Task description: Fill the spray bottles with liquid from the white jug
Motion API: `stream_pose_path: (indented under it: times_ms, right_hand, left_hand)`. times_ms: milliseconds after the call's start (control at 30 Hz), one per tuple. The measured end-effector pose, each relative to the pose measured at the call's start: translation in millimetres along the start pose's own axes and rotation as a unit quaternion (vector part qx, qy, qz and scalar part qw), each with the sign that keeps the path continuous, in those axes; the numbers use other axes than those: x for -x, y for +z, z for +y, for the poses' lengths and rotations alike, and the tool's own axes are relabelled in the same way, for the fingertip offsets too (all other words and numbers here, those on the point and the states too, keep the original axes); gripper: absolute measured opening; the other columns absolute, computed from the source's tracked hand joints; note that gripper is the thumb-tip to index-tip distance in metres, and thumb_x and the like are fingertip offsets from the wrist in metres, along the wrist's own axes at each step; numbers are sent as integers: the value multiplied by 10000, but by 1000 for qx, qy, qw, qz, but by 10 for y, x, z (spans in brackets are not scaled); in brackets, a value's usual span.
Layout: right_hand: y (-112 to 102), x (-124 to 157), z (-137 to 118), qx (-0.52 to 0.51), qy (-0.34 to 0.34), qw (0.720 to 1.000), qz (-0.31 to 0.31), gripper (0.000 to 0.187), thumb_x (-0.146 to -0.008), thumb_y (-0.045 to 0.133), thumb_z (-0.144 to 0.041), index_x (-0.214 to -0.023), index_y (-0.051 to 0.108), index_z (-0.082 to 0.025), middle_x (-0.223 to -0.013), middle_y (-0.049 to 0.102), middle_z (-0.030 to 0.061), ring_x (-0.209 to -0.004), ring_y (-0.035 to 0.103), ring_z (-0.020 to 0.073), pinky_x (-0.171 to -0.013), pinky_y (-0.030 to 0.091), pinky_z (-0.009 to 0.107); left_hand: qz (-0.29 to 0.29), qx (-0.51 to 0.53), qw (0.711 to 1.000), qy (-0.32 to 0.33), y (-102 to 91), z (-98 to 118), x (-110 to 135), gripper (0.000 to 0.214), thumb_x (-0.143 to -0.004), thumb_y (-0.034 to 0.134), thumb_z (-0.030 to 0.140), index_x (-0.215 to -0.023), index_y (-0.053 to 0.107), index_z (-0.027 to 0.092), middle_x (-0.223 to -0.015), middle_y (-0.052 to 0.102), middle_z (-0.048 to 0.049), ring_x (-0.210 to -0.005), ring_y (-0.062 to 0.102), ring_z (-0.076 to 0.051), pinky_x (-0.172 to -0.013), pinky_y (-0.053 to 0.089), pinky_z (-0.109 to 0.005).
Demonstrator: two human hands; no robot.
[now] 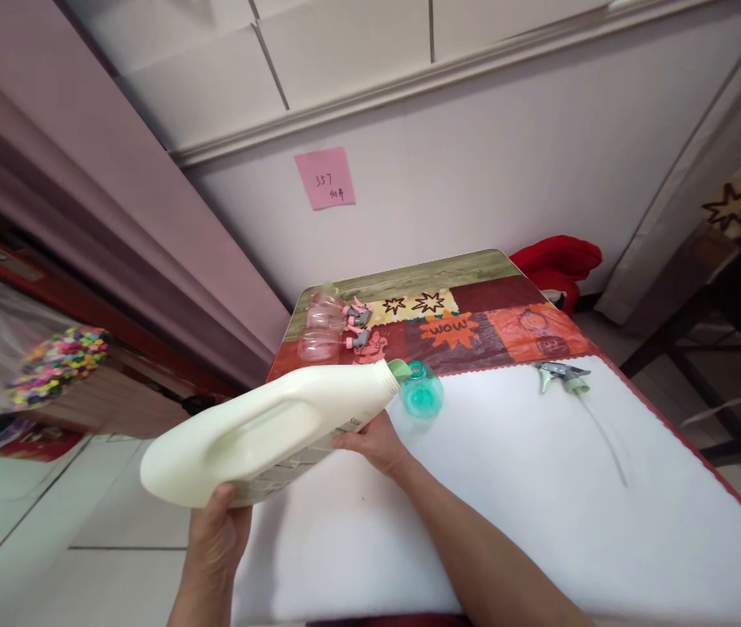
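I hold a large cream plastic jug (266,427) tipped on its side over the table's left edge, its green spout touching the mouth of a small teal bottle (421,390). My left hand (217,531) grips the jug's base from below. My right hand (373,440) supports the jug under its neck, close to the teal bottle. The teal bottle stands on a white cloth (527,496). A grey and green spray trigger with a long tube (572,383) lies loose on the cloth to the right.
Three clear pink spray bottles (331,326) lie at the table's far left on a patterned cloth (468,331). A red fabric item (556,261) sits behind the table. A pink note (325,178) is on the wall. A dark chair (723,348) stands right.
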State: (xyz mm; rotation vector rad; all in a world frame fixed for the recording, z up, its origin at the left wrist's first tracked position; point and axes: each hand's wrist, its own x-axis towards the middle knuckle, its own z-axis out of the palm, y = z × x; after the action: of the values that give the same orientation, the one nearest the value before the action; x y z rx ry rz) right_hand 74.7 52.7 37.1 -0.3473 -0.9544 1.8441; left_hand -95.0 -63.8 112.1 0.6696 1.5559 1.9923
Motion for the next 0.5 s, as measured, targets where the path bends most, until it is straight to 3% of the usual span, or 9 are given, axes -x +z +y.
stream_pose_path:
  times_ms: [233, 500]
  right_hand:
    - [31, 6, -74, -18, 7, 1000, 5, 761, -496, 1028, -459, -1152, 737, -205, -1189, 804, 100, -1166, 732, 352, -1073, 568, 533]
    - [36, 9, -53, -14, 19, 999, 25, 802, -448, 1032, -504, -1136, 745, -208, -1168, 806, 94, -1160, 728, 357, -1055, 579, 525]
  left_hand:
    - [-11, 8, 1000, 4, 42, 41, -12, 864, -468, 1002, 502, -1268, 728, 326, -1371, 738, -4, -1486, 473, -349, -1240, 413, -448]
    - [-16, 1, 1000, 25, 66, 84, -9, 780, -491, 996, 480, -1211, 760, 296, -1297, 773, -20, -1460, 511, -344, -1243, 413, -448]
